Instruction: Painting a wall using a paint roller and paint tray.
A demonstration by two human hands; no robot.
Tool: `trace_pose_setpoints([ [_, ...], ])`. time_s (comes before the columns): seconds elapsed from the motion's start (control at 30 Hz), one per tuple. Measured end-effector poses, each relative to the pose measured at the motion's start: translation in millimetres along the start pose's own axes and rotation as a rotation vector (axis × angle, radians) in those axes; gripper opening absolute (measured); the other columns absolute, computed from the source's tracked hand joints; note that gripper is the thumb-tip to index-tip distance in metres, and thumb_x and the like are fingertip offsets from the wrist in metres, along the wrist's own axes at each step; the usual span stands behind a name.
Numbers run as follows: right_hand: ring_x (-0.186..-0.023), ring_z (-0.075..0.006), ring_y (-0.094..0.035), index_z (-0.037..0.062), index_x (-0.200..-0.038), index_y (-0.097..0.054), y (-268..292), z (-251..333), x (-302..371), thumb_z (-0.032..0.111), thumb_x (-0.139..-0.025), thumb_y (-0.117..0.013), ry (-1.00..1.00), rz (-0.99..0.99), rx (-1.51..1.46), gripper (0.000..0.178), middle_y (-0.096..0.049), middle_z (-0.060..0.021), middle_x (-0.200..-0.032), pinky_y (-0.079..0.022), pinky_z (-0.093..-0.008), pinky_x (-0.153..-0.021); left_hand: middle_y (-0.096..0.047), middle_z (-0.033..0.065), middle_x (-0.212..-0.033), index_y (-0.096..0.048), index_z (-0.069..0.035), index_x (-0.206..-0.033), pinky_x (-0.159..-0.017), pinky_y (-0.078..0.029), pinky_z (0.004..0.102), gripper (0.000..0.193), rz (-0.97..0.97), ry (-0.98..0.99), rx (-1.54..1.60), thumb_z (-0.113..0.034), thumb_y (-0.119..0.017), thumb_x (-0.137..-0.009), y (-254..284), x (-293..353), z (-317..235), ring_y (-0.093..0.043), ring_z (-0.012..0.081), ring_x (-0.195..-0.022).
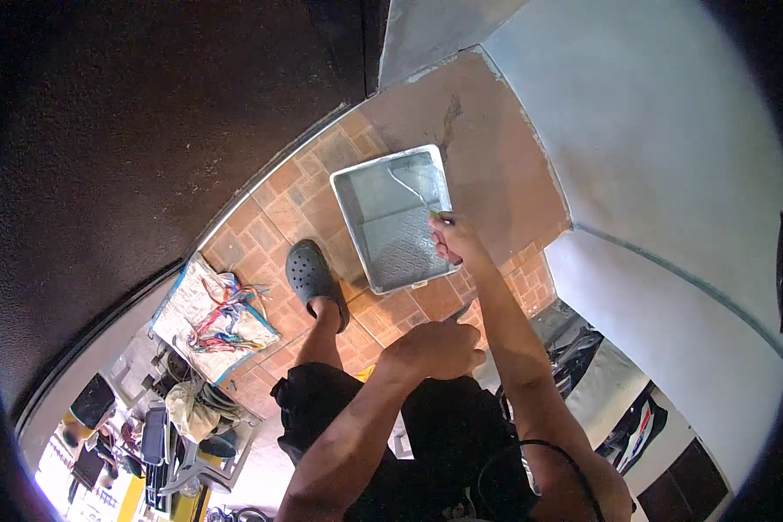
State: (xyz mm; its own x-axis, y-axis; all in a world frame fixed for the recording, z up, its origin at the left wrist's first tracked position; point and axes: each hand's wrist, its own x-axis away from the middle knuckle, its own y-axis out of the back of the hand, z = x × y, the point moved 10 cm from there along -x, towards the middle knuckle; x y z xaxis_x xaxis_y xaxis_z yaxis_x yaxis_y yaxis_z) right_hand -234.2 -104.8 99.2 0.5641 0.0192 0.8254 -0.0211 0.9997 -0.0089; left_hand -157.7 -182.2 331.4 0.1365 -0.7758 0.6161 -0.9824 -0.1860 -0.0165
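Observation:
A grey rectangular paint tray (378,277) with a ribbed slope lies on the tiled floor in front of me. Over its right side, my right hand (451,238) is closed round the handle of what looks like a paint roller frame (406,186). Its pale bent wire reaches into the tray, and I cannot make out a roller cover on it. My left hand (432,350) is closed by my knee, below the tray and away from it. The curled fingers hide whatever they hold, if anything.
My foot in a dark grey clog (311,277) stands left of the tray. A white sack with coloured cords (217,322) lies farther left. A dark panel (174,104) borders the floor at upper left, a pale wall (652,130) at right. Chairs and clutter (183,435) fill the lower left.

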Motion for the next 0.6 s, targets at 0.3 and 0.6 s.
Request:
trace_pose_setpoints([
  [0.3, -0.043, -0.0109, -0.043, 0.0064, -0.091, -0.052, -14.7, -5.7, 12.0, 0.029, -0.098, -0.058, -0.066, 0.025, -0.004, 0.025, -0.050, -0.0004, -0.064, -0.036, -0.0287, -0.037, -0.067, 0.0270, -0.100, -0.065, 0.002, -0.103, -0.085, -0.051, 0.0497, 0.040, -0.025, -0.009, -0.002, -0.034, -0.055, -0.089, 2.5, 2.8, -1.1, -0.066, 0.0409, -0.097],
  [0.6, -0.045, -0.0109, -0.043, 0.0079, -0.087, -0.051, -35.8, -28.9, 32.7, 0.032, -0.098, -0.058, -0.216, 0.021, -0.433, 0.027, -0.048, -0.0004, -0.061, -0.036, -0.0287, -0.040, -0.067, 0.0273, -0.098, -0.066, 0.004, -0.100, -0.083, -0.051, 0.0497, 0.042, -0.043, -0.008, 0.005, -0.036, -0.056, -0.089, 3.5, 5.4, 1.1, -0.067, 0.0404, -0.094],
])
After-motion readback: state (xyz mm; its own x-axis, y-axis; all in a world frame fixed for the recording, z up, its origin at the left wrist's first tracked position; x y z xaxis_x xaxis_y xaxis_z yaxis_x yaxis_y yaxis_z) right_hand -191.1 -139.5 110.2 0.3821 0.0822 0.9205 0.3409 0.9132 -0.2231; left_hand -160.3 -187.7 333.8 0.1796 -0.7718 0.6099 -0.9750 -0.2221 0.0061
